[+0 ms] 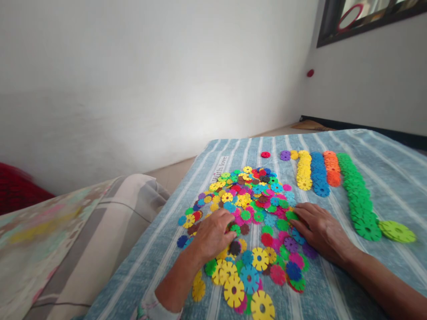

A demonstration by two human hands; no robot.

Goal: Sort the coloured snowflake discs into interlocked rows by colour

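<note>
Head view looks down on a loose heap of plastic discs (248,209) lying in the middle of a blue striped cover (400,178). My left grip (213,235) sits palm down on the near left of the heap, fingers curled over the discs; I cannot tell whether they pinch anything. My right grip (322,233) lies flat at the heap's right edge, spread, its fingertips (300,212) touching a green disc (291,215). That disc lies just ahead of those fingertips, toward the heap's centre, so the right grip is the nearer one to it, and also to the rows beyond. A yellow row (304,171), a blue row (320,173), an orange row (332,169) and a long green row (358,200) lie side by side, up and right of the heap. The heap is roughly round, with no long axis, and mixes yellow, blue, red, pink, purple and brown discs, each notched like a flower around a centre hole.
</note>
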